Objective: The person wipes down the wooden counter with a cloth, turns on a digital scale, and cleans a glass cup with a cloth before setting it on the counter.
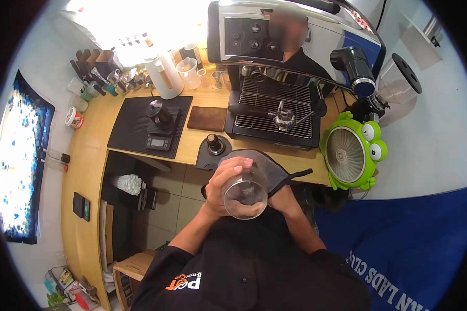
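My left hand (pixel 219 187) is wrapped round a transparent glass (pixel 245 193), its round opening facing up toward me. Fingers curl over the far side of the glass. A dark grey cloth (pixel 269 168) with a black edge and a hanging loop lies against the glass's far right side. My right hand (pixel 281 199) grips this cloth beside the glass; its fingers are mostly hidden behind cloth and glass. Just beyond my hands, a tamper (pixel 214 144) stands on a black tamping mat (pixel 205 158) at the counter edge.
An espresso machine (pixel 275 111) stands ahead, with a portafilter (pixel 283 118) on its drip tray. To its right are a grinder (pixel 355 67) and a green frog-shaped fan (pixel 345 153). A scale (pixel 159 142), brown cloth (pixel 206 118) and pitcher (pixel 188 72) are on the wooden counter (pixel 88 155).
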A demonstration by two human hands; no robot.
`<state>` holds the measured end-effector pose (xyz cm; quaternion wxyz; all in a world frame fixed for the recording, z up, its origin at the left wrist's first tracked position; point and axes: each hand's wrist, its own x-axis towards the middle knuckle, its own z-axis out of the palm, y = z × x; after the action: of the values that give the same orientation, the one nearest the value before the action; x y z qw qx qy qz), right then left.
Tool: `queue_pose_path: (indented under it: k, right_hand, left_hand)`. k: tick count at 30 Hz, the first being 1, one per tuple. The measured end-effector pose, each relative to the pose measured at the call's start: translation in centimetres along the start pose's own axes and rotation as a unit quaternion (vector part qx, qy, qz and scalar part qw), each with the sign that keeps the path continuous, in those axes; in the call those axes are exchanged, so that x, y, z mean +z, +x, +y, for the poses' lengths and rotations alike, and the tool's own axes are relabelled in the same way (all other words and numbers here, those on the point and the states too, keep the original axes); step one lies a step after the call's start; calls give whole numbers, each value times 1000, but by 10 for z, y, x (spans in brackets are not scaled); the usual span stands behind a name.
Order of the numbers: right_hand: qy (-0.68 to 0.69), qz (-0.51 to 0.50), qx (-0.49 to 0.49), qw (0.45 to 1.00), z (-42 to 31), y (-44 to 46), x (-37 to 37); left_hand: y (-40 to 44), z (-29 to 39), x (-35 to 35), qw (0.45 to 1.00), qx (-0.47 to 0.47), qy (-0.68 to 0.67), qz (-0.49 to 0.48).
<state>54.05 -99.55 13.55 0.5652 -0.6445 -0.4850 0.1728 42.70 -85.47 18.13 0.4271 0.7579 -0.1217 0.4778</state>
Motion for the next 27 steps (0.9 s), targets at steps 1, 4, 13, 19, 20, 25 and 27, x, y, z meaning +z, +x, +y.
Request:
queue_pose_path:
  k: [1,4,13,19,20,25,27]
  right_hand:
    - [15,-7,24,1000,-1,-1,-3]
    - [62,-1,42,997,8,-3,-4]
    - [386,116,163,900,2,-43,0]
    - [206,156,186,948,-2,-82,-29]
    - [208,178,194,942,7,-98,-24]
    - [253,423,317,810,57,-189,27]
    - [263,499,346,749,42,-199,26]
  left_hand:
    - [2,-2,1,1000,9,3,-4]
    - [8,-7,5,1000,14,14,-15]
    - [12,-17,34,982,-89,-81,-146]
    - [1,-17,79,924,-220,-179,-255]
    - [-4,-16,90,902,-275,-200,-266]
    - [-35,-12,153,835,-311,-255,-375]
    - [-50,-9,177,756,-414,-307,-405]
